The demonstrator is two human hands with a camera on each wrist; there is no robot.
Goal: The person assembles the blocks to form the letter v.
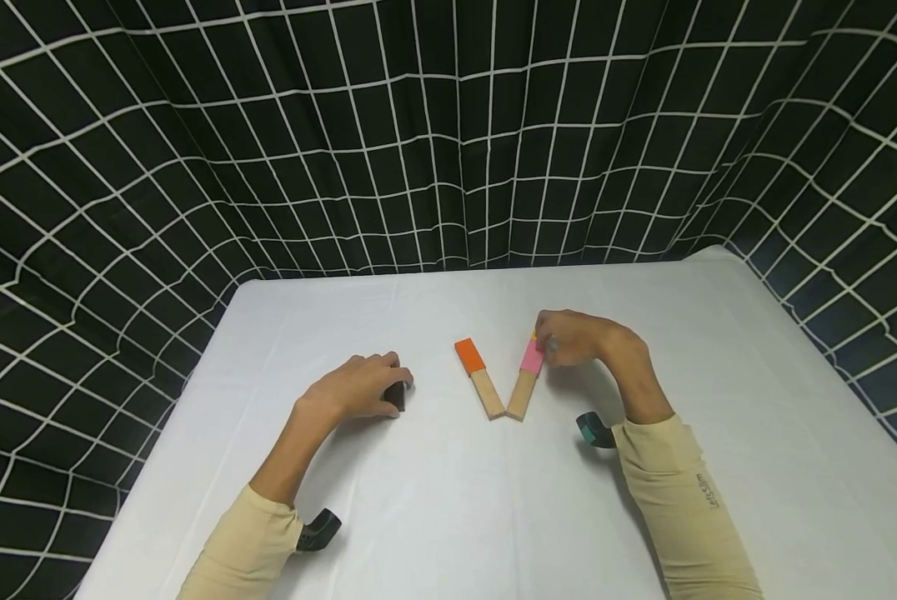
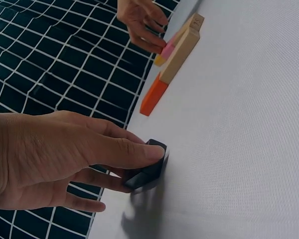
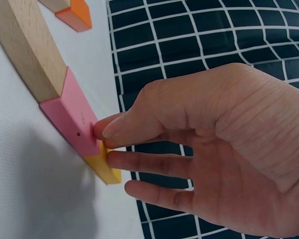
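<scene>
My left hand (image 1: pixel 362 385) holds a small dark block (image 2: pixel 148 167) between thumb and fingers at the table surface. Two plain wooden blocks (image 1: pixel 488 395) (image 1: pixel 521 395) form a V, their near ends meeting. An orange block (image 1: pixel 469 356) continues the left arm of the V. On the right arm sits a pink block (image 3: pixel 72 114), followed by a yellow block (image 3: pixel 105 167) at its far end. My right hand (image 1: pixel 578 337) touches the pink and yellow pieces near their joint with fingertips, its fingers fairly straight in the right wrist view.
A white cloth covers the table (image 1: pixel 433 517). Black curtain (image 1: pixel 448 150) with a white grid surrounds its back and sides. Black wrist-worn devices (image 1: pixel 318 531) (image 1: pixel 597 431) stick out inward from both cream sleeves (image 1: pixel 242 546).
</scene>
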